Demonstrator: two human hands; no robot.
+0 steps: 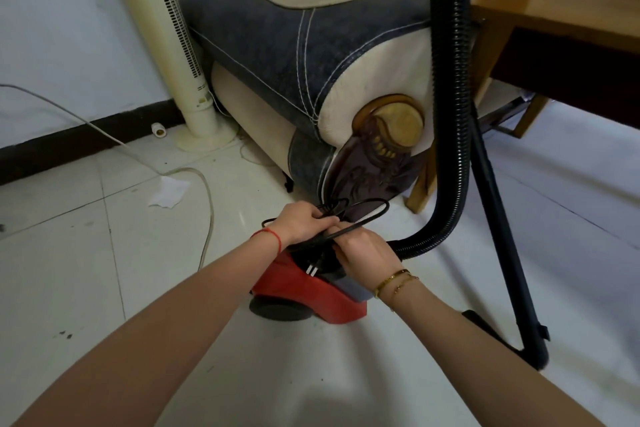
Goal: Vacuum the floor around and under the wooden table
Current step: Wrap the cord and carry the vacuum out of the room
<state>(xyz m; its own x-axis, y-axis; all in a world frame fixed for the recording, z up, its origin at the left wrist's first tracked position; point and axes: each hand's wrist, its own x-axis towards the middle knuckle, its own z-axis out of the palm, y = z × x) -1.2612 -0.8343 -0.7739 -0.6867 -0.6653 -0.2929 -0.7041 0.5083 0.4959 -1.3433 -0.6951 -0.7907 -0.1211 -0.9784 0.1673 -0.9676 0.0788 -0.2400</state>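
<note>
From where I stand there is no word, brand, number or sign that can be read anywhere in the room. The tower fan (162, 42) by the wall carries a few small dark marks low on its column, just above the base, but they are far too tiny and blurred to make out; the red vacuum cleaner (304, 291) on the floor shows only plain casing on the side that faces this way
</note>
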